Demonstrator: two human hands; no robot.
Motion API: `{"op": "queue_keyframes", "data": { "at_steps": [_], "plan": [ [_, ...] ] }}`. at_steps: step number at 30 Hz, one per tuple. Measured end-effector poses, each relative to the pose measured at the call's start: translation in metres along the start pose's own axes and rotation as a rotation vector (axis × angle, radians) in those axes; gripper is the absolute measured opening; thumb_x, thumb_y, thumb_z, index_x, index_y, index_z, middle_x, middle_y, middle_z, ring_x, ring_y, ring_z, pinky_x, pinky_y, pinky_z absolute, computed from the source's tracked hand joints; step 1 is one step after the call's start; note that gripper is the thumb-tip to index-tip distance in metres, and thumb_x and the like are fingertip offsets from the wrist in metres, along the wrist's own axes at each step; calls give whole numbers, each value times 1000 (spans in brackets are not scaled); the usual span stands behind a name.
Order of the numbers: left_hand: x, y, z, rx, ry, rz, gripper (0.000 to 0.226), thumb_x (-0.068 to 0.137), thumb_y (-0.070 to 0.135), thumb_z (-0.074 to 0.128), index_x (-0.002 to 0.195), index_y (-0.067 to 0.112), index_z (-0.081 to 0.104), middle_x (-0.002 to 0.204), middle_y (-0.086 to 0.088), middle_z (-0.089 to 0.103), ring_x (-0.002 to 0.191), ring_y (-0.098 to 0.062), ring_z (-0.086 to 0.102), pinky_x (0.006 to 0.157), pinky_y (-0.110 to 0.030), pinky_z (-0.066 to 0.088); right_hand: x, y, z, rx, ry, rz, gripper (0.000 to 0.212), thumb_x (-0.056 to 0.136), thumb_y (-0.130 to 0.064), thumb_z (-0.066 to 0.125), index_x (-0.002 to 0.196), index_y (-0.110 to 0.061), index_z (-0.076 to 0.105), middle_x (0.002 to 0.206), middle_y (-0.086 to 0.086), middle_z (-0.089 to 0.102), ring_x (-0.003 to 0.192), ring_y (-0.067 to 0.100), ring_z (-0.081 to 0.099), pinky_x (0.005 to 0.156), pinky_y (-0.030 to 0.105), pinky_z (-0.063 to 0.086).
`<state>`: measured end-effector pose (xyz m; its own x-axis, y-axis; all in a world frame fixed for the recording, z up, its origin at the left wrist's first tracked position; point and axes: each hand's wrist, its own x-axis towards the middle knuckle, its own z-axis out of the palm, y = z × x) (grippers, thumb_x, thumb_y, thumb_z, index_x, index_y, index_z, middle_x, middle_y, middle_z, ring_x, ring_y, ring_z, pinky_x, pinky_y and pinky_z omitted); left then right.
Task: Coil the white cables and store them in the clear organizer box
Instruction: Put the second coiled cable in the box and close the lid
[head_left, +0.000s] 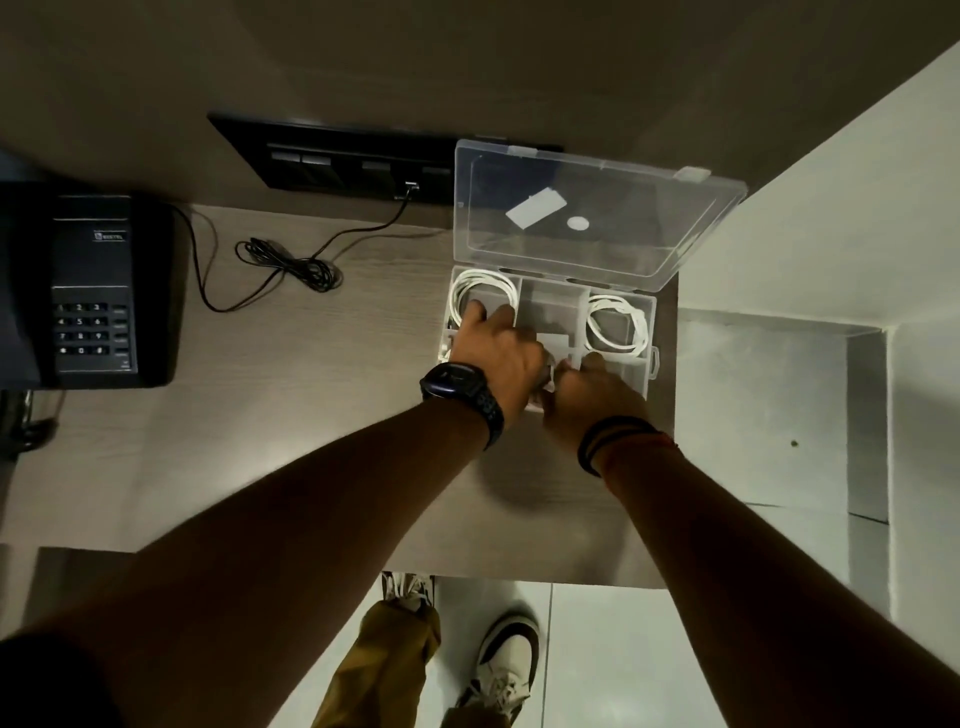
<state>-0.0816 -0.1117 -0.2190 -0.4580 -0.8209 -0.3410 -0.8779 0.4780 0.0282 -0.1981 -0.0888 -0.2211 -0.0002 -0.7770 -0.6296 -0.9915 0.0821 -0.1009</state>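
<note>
White cable coil (485, 275) in the box's upper-left compartment lies under the left hand (498, 353). That hand's fingers reach straight down into the compartment, tips inside the loop, curled round nothing that shows. The right hand (592, 395) sits just beside it at the box's near edge, knuckles up and fingers tucked under. A scrap of white shows between the two hands, but whether the right hand grips it cannot be told. A second white coil (593, 326) lies in the right-side compartment, untouched. The clear organizer box (652, 338) stands right of centre on the wooden desk (311, 415), its lid (597, 208) open and tilted back. A black cord (296, 265) loops across the desk between the box and a black telephone (93, 291) at the left edge.
</note>
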Motion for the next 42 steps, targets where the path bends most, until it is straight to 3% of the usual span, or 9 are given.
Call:
{"op": "queue_keyframes", "data": {
  "at_steps": [4,7,12,18,23,27,33,37,42],
  "plan": [
    [-2,-8,-2,-77,-52,52,13,88,32,55,97,29,65,99,3,67,102,-24,53,92,-40,36,-6,7,-9,95,66,-17,38,91,-35,48,122,-14,57,129,14,47,108,33,58,88,38,47],
    [-10,-23,-8,-270,17,85,23,92,33,52,110,24,64,112,-2,67,106,-24,54,93,-38,42,-12,12,-24,276,361,-25,39,89,-29,54,123,-11,61,126,17,54,111,36,55,91,36,45],
    [1,-54,-51,-208,663,-124,61,76,43,66,131,24,48,135,-10,52,117,-36,50,90,-52,42,-11,26,-74,210,1024,37,62,78,-26,62,135,-10,45,127,26,51,116,41,50,92,45,45],
    [10,-65,-77,-175,478,-225,73,78,44,67,139,22,34,136,-9,49,126,-34,41,103,-54,30,3,42,-108,48,734,-99,69,83,-36,65,142,-14,35,142,18,45,129,35,43,104,45,37],
    [-16,-63,-79,-217,589,-109,27,84,21,63,111,18,63,107,-10,62,99,-33,57,86,-49,43,-18,49,-104,-33,849,-209,23,86,-20,60,104,-7,64,107,22,62,98,40,57,81,44,46],
    [-57,-52,-43,-253,477,94,27,79,14,70,106,11,67,104,-14,66,89,-32,63,76,-45,54,-45,58,-68,-111,681,-382,21,80,-8,65,100,-5,68,97,19,68,82,40,64,73,41,49],
    [-74,-35,28,-172,47,123,73,86,48,56,144,14,29,155,-11,22,143,-28,20,116,-38,23,-45,75,12,-207,178,-375,68,87,-35,56,147,-17,29,158,7,22,143,22,24,114,35,20],
    [-69,-33,46,-239,168,106,52,93,33,50,140,13,39,152,-13,30,142,-29,22,116,-40,17,-39,76,39,-41,254,-334,62,91,-37,52,146,-16,31,157,7,22,146,21,17,117,35,7],
    [-64,-36,56,-188,198,116,42,92,21,53,133,11,49,145,-16,41,136,-36,35,113,-46,25,-34,78,48,-9,464,-383,43,89,-22,57,128,-4,57,137,20,51,129,38,47,109,49,29]
  ]
}}
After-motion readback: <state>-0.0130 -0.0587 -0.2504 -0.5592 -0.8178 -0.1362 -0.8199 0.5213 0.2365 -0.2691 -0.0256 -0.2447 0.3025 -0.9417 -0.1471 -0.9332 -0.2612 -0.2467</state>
